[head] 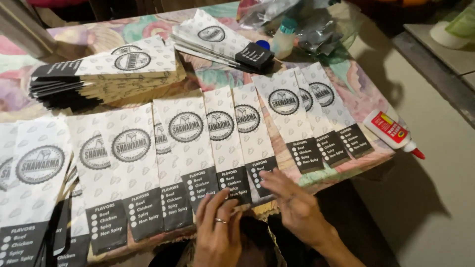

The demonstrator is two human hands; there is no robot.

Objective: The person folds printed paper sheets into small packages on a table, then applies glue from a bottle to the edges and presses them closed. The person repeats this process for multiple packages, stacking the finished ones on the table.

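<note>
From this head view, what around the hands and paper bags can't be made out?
- Head view: the lower ends of the two paper bags under the left hand and right hand are covered by the fingers.
- The bags at far left are cut off by the frame edge.
- The things in the plastic wrap at the table's back are dark and blurred.
- What the black block is: too small.

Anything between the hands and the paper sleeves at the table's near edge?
Nothing visible. The left hand and right hand already rest their fingertips on the dark bottom ends of the paper sleeves. The glue bottle lies apart, near the table's right edge.
</note>
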